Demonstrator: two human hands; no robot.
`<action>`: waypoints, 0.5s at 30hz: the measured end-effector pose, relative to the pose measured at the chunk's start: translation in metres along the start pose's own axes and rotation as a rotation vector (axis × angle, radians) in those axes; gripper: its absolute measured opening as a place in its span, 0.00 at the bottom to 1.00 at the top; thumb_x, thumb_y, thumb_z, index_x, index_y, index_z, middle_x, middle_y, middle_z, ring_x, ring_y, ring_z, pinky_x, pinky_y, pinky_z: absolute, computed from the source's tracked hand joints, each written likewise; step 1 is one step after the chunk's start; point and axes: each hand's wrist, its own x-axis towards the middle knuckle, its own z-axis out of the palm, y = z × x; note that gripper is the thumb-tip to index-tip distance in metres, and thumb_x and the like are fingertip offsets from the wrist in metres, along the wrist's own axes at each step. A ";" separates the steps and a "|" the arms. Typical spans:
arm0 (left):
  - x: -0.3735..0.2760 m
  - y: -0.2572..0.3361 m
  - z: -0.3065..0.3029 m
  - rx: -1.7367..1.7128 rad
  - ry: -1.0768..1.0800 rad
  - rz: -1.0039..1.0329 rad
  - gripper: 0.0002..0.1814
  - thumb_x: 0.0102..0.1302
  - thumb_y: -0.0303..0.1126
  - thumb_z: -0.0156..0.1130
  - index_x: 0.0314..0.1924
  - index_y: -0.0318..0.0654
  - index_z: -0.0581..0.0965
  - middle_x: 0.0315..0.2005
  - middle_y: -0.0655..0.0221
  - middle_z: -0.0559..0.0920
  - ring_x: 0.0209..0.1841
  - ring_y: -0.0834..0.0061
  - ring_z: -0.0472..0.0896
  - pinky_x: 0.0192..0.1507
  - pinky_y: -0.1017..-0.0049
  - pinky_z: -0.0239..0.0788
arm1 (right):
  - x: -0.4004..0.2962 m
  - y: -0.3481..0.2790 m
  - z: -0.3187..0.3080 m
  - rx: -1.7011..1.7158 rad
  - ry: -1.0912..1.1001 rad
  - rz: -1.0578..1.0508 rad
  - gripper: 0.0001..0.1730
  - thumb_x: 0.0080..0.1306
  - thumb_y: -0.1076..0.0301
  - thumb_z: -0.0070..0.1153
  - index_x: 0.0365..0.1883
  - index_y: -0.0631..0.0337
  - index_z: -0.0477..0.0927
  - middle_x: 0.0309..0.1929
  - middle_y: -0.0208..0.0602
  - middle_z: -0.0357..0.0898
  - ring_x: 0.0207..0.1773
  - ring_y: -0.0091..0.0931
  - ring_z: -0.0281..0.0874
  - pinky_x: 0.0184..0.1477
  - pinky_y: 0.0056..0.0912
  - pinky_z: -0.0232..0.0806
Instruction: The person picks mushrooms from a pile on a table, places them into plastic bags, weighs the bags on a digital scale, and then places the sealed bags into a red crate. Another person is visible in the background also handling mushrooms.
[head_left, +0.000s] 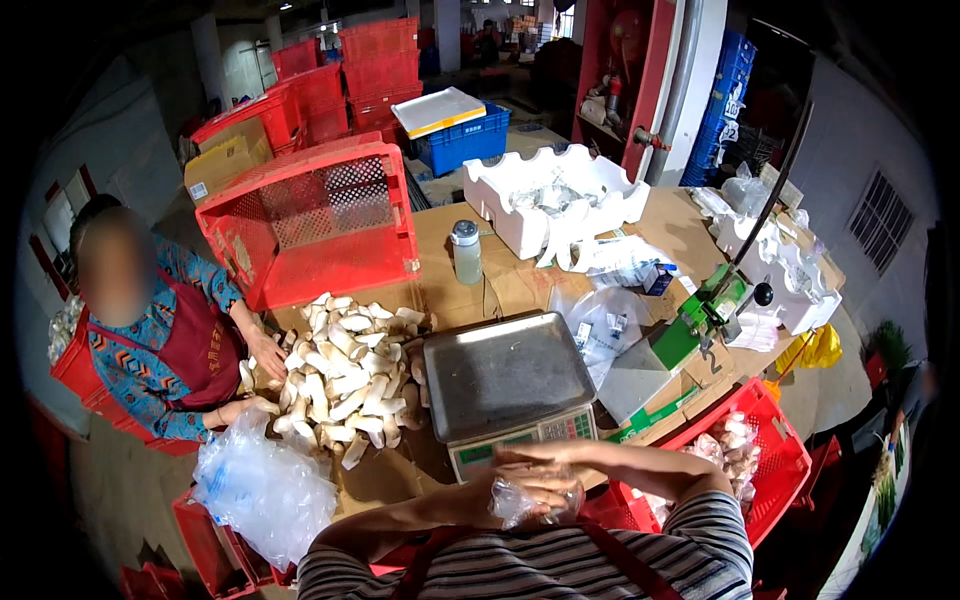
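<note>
Close to my chest, my left hand (517, 487) grips a crumpled clear plastic bag (511, 504), whose contents I cannot make out. My right hand (536, 454) lies across the top of my left hand, blurred; whether it also holds the bag is hidden. Just beyond both hands is a digital weighing scale (551, 435) with a bare metal pan (510, 375). Left of the scale, a heap of king oyster mushrooms (345, 367) covers the cardboard-lined table (442, 217).
A co-worker's hands (266, 356) touch the heap's left side. Clear plastic bags (266, 487) lie at front left. A red crate (315, 225), bottle (466, 251) and foam box (555, 199) stand behind. Right are a green lever-arm device (697, 315) and a red crate of bagged goods (784, 457).
</note>
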 end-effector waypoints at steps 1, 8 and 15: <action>-0.002 -0.002 0.003 -0.004 -0.018 0.004 0.15 0.64 0.33 0.55 0.50 0.41 0.77 0.60 0.62 0.70 0.65 0.59 0.64 0.64 0.63 0.57 | 0.008 0.038 0.000 -0.006 0.024 -0.146 0.37 0.70 0.41 0.34 0.64 0.65 0.59 0.61 0.42 0.64 0.57 0.25 0.67 0.56 0.25 0.66; 0.015 -0.019 0.021 -0.214 -0.063 0.066 0.16 0.59 0.36 0.57 0.48 0.42 0.78 0.56 0.57 0.73 0.61 0.61 0.69 0.62 0.64 0.59 | -0.020 0.064 0.028 0.702 -0.507 -0.401 0.35 0.69 0.42 0.37 0.60 0.65 0.65 0.54 0.42 0.71 0.51 0.27 0.72 0.52 0.27 0.68; 0.029 -0.002 0.013 0.080 0.125 0.071 0.07 0.63 0.36 0.58 0.37 0.44 0.80 0.42 0.71 0.83 0.44 0.73 0.82 0.42 0.73 0.77 | -0.041 0.036 0.047 0.974 -0.536 -0.326 0.33 0.68 0.41 0.41 0.53 0.65 0.72 0.46 0.42 0.78 0.46 0.30 0.77 0.47 0.30 0.72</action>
